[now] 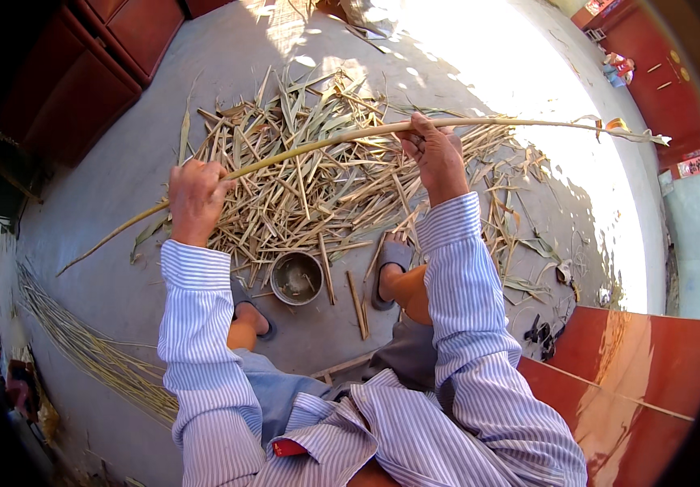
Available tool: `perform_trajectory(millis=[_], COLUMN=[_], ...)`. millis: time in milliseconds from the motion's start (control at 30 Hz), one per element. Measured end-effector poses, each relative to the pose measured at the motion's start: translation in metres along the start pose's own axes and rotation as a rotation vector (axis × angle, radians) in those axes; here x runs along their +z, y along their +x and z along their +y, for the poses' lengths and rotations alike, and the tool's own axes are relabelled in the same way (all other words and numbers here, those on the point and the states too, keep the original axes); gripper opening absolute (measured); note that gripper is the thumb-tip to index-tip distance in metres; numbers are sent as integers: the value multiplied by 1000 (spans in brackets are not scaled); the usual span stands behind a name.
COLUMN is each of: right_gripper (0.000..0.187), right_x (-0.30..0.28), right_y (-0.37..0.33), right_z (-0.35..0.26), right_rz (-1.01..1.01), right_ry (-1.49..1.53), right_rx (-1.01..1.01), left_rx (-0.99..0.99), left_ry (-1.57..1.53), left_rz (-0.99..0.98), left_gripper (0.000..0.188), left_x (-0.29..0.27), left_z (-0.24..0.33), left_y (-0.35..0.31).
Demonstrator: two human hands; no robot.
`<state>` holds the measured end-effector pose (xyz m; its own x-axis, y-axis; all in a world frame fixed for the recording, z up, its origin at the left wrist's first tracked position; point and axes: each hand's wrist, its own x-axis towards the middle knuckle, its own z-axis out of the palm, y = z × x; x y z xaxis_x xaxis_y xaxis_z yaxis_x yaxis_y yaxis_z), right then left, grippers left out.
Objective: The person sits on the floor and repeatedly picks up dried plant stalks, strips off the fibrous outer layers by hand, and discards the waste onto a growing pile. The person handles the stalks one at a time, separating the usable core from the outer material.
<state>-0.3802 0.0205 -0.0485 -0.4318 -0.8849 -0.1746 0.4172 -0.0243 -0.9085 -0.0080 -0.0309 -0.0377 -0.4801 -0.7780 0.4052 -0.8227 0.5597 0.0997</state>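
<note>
A long pale yellow-green reed stalk [334,140] stretches across in front of me, thin at its left end and with a dry, ragged tip at its right end. My left hand [194,200] is closed round its left part. Farther right, my right hand [438,156] grips the same stalk near its middle, fingers wrapped and thumb on top. Under the stalk spreads a heap of cut stalk pieces and dry leaves [309,187] on the floor. Between my feet stands a round metal bowl [296,278] with a little liquid or residue in it.
A bundle of long thin stalks [94,349] lies on the grey floor at the left. Loose cut pieces [357,305] rest beside the bowl. Red-brown boards [609,365] are at the lower right, a dark red sofa [70,77] at the upper left, red cabinets [662,77] at the far right.
</note>
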Motion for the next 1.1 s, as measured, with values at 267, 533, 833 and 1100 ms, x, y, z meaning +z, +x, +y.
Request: perform_trajectory(millis=[267, 533, 833, 1100], right_gripper=[26, 20, 24, 27], right_x=[34, 51, 49, 38], right_y=[-31, -45, -44, -35], right_z=[8, 0, 9, 10], right_rz=[-76, -171, -123, -39], right_ry=[-83, -103, -123, -174], right_rx=[-82, -244, -273, -145], left_rx=[121, 46, -212, -447], left_ry=[-303, -535, -1114, -1533], left_rz=[147, 176, 18, -1], left_gripper=[30, 21, 20, 23], left_x=[23, 20, 48, 64], left_z=[40, 61, 79, 85], left_y=[17, 38, 37, 35])
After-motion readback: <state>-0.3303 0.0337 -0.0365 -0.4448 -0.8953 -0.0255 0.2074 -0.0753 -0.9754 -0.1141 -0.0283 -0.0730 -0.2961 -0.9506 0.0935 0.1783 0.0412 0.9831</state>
